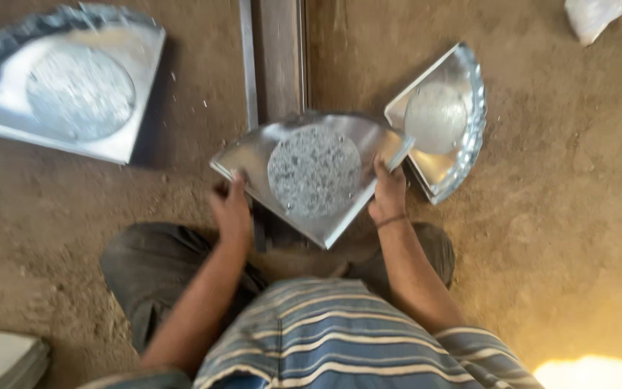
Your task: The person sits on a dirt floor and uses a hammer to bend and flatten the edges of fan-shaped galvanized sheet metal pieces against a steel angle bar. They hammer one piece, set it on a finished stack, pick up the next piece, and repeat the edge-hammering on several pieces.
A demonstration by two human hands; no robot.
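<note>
On the dirt floor point(577, 216), a large silver fan-shaped tray point(66, 86) lies toward the far left corner and a smaller one point(444, 122) right of centre. Between them, the left hand point(230, 209) and right hand point(388, 194) each clasp an edge of a third tray point(314, 169), held level above the knees.

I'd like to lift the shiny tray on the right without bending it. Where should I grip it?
Probably by the two straight edges of the right tray, from its pointed near end; the curved rim is crimped and thin. The tray held by both hands overlaps its left edge.
</note>
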